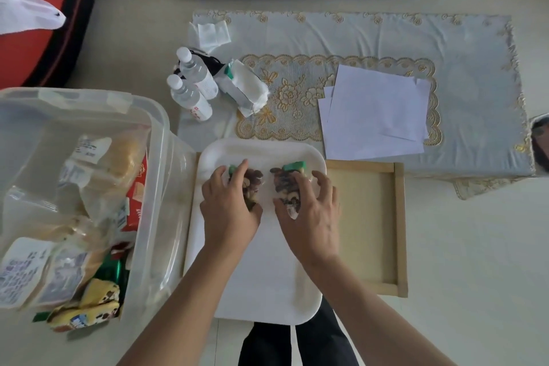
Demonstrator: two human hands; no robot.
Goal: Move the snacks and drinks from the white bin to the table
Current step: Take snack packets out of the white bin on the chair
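Two packets look like they're being set down on the flat white plastic tray [267,276]. One clear green-topped packet of mixed nuts [252,178] is gripped by the curled left hand [230,211]. A second clear green-topped nut packet [280,180] is covered by the right hand [312,211], fingertips hooked round its far edge, so both are held.

They're probably best laid flat, side by side, and released only once settled, since that film looks slippery.

Plenty is left in the big translucent white plastic bin [160,157] on the left, like bread bags and yellow wrappers.

Room-wise, the tray's near half is bare. A shallow wooden frame tray [368,217] sticks out beneath it on the right. The pale blue cloth-covered table [460,68] is partly taken up by white paper sheets [374,116], two clear water bottles [193,83] and a tissue pack [246,86]. The bin wall is just beside the tray, so its rim should be cleared on each trip.
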